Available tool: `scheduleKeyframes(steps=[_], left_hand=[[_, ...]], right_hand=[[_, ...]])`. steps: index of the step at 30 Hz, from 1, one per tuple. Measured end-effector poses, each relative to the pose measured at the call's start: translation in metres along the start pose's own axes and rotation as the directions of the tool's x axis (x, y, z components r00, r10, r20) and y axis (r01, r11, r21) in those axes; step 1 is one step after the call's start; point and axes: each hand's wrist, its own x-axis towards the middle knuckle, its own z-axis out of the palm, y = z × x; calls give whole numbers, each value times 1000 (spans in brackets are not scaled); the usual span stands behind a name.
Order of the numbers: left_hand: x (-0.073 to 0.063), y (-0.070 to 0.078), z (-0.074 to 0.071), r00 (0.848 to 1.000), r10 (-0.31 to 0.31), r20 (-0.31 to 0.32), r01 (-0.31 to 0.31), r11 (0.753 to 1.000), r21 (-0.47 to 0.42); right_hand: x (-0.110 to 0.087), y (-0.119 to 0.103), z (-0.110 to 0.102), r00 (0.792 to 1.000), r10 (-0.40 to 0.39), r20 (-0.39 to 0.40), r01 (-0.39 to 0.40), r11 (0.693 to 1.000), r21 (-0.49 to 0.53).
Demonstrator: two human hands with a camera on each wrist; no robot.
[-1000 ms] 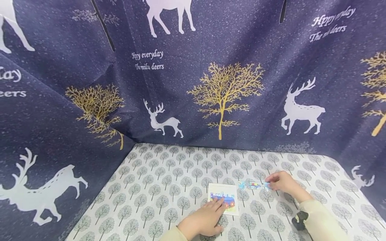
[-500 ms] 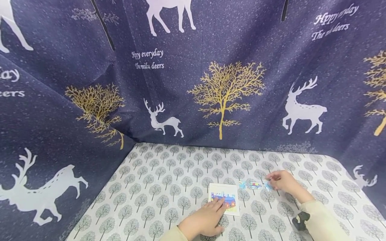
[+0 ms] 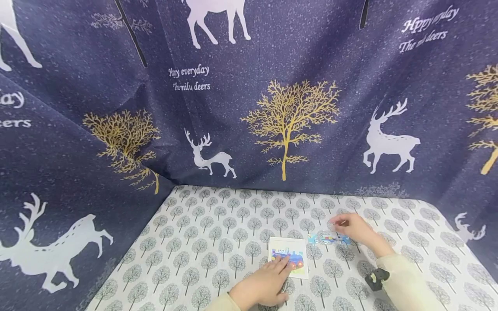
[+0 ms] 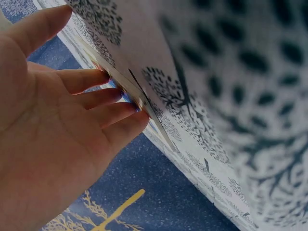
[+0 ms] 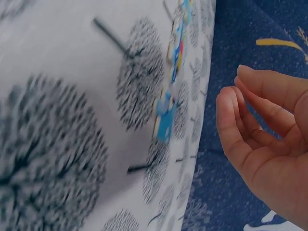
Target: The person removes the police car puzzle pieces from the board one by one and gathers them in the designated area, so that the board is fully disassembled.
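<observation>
My left hand (image 3: pixel 261 283) rests with straight fingers on a small white-framed puzzle board (image 3: pixel 287 244), which shows a blue cartoon vehicle with eyes. In the left wrist view, the fingertips touch the face of the board (image 4: pixel 161 129), seen edge-on. To the board's right lies a row of light-blue jigsaw pieces (image 3: pixel 328 240) with coloured patches. Over the right end of that row hovers my right hand (image 3: pixel 357 227), its fingers loosely curled. The right wrist view shows nothing between thumb and fingers, with the jigsaw pieces (image 5: pixel 165 120) lying on the cloth, apart from the hand.
A white cloth (image 3: pixel 210 259) printed with grey trees covers the table. Dark blue fabric (image 3: pixel 233 108) with deer and golden trees hangs behind and at the left. A black device (image 3: pixel 376 278) sits on the right wrist.
My right hand has let go of the rightmost jigsaw piece and lifted up and to the left. That piece now sits closer to the row. The left hand stays put.
</observation>
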Motion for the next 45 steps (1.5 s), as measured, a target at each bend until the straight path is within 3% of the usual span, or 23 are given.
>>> scheduleKeyframes(steps=[11,16,25,33,45], left_hand=[[-7,3,1,997,64,-45,-61,996,64],[-10,4,2,997,75,-27,-74,996,49],[-12,5,4,994,98,-42,-94,991,99],[-13,4,1,995,96,-40,-92,992,81],[-15,5,1,994,97,-43,-92,990,107]], right_hand=[[18,-22,23,995,-99,8,98,992,81],[23,-30,40,975,-216,58,210,973,92],[30,-46,73,934,-306,184,271,943,194],[34,-57,93,910,-315,271,266,942,203],[38,-70,109,899,-286,331,230,952,200]])
